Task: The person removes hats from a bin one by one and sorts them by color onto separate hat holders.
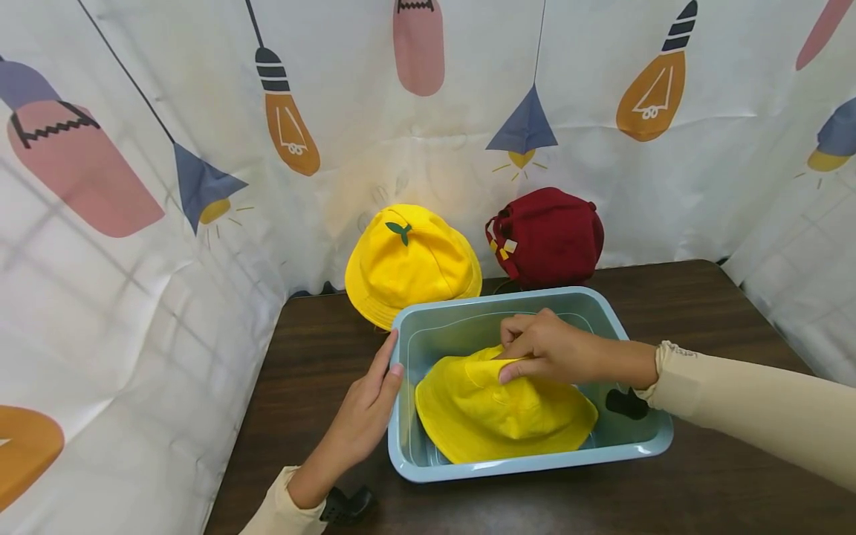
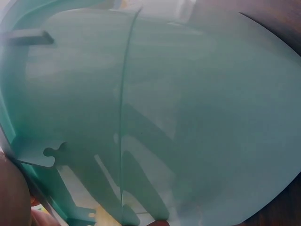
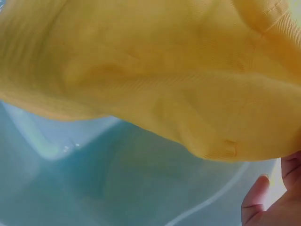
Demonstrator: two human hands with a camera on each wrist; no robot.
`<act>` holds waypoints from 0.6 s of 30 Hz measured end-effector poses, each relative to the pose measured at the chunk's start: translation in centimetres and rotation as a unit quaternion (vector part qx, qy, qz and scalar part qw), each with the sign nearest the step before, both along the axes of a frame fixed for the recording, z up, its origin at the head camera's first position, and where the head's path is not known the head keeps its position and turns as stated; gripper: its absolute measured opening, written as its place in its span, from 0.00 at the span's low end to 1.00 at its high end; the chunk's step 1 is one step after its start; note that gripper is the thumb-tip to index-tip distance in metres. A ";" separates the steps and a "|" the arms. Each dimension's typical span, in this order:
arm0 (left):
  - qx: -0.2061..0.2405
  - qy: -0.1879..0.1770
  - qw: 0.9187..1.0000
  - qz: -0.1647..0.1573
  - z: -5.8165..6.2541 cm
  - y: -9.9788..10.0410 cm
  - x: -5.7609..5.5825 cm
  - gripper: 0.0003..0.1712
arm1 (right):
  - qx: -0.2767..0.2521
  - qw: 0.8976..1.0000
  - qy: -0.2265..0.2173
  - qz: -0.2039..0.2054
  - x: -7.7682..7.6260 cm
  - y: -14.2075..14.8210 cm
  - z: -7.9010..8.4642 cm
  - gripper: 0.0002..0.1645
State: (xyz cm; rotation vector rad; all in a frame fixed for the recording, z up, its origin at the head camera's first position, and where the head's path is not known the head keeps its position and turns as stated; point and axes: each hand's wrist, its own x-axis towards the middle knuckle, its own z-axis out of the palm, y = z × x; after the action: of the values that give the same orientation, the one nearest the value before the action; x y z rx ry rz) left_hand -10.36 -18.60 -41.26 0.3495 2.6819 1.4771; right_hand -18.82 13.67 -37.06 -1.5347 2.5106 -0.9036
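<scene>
A yellow bucket hat (image 1: 501, 405) sits inside a light blue plastic basin (image 1: 535, 461), its crown bunched upward. My right hand (image 1: 551, 348) pinches the cloth at the top of that hat between thumb and bent fingers. In the right wrist view the yellow cloth (image 3: 155, 84) fills the upper part, over the bluish basin wall (image 3: 131, 183). My left hand (image 1: 364, 409) holds the basin's left side, thumb at the rim and fingers along the outer wall. The left wrist view shows that wall (image 2: 188, 108) up close.
Behind the basin, a second yellow hat (image 1: 414, 267) with a green sprout and a dark red hat (image 1: 551, 238) stand against the printed white curtain (image 1: 414, 141). The dark wooden table (image 1: 307, 357) extends on both sides of the basin.
</scene>
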 end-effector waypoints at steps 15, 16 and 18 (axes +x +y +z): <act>0.003 -0.015 1.000 -0.003 0.1 0.2 -0.1 0.34 | -0.072 0.993 -0.027 -0.094 0.2 0.7 8.1 0.05; 0.003 -0.015 1.000 -0.003 0.2 0.2 -0.1 0.34 | -0.077 0.992 -0.021 -0.099 0.2 0.7 8.7 0.05; 0.002 -0.014 1.000 -0.002 0.2 0.3 -0.1 0.34 | -0.084 0.990 -0.008 -0.111 0.0 0.7 9.9 0.05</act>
State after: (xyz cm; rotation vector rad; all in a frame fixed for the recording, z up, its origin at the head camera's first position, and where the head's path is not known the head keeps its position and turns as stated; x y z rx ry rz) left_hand -10.43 -18.34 -41.06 0.3322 2.6549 1.4744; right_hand -18.80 14.37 -27.15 -1.2970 2.6935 -1.1805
